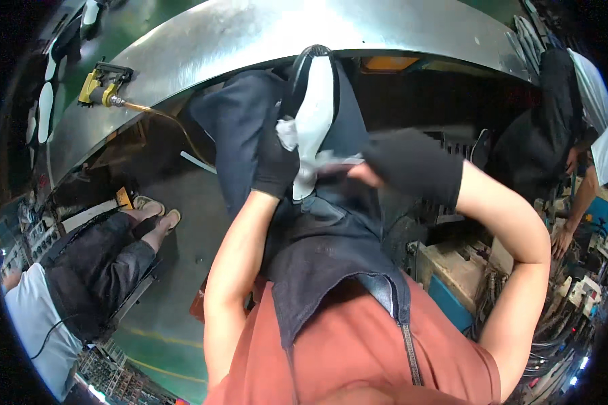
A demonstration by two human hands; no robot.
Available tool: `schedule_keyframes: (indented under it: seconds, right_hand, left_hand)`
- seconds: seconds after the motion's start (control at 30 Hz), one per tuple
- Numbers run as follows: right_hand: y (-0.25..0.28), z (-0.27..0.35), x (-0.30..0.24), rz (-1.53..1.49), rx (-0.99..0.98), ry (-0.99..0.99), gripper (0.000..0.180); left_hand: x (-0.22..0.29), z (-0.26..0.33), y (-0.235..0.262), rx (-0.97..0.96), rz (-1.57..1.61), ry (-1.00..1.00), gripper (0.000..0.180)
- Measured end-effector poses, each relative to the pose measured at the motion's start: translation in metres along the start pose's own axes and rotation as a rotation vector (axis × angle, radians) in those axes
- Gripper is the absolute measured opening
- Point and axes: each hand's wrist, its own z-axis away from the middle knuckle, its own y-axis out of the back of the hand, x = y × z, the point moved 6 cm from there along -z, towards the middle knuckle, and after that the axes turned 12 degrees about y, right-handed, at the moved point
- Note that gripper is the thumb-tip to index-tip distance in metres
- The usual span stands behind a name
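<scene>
A shoe (pixel 313 111) lies between my thighs, its white underside facing up. Its glossy black toe points away from me, near the metal bench's edge. My left hand (pixel 277 162), in a black glove with whitish fingertips, is wrapped round the left side of the shoe and grips it. Close to the heel end, on the right, is my right hand (pixel 369 173), with a black covering over hand and wrist. Its fingers are smeared by motion. A pale, blurred shape shows by the fingers, and I cannot make out whether it is held.
Ahead curves a shiny metal bench (pixel 243 34). A yellow and black air nailer (pixel 104 86) with a hose lies on its left part. One seated person (pixel 101 270) is at left, another (pixel 544 115) at right. Wooden boxes and cables (pixel 456 273) stand beside my right arm.
</scene>
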Motion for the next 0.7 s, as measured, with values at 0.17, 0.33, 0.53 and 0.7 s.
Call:
schedule_keyframes:
  seconds: [0.17, 0.33, 0.53, 0.7]
  right_hand:
    - [-0.008, -0.034, -0.077, -0.146, 0.039, 0.316, 0.036]
    - [-0.008, -0.049, -0.018, 0.219, 0.042, 0.109, 0.038]
    - [-0.018, -0.049, -0.032, 0.075, 0.137, 0.339, 0.039]
    - [0.000, -0.027, -0.069, 0.135, 0.203, 0.274, 0.043]
  left_hand:
    - [0.027, 0.002, -0.005, -0.182, 0.223, 0.142, 0.051]
    - [0.008, 0.019, 0.010, -0.169, -0.406, -0.106, 0.084]
    - [0.001, 0.023, 0.010, -0.104, -0.317, -0.114, 0.097]
    - [0.022, 0.019, 0.005, -0.137, -0.070, -0.039, 0.100]
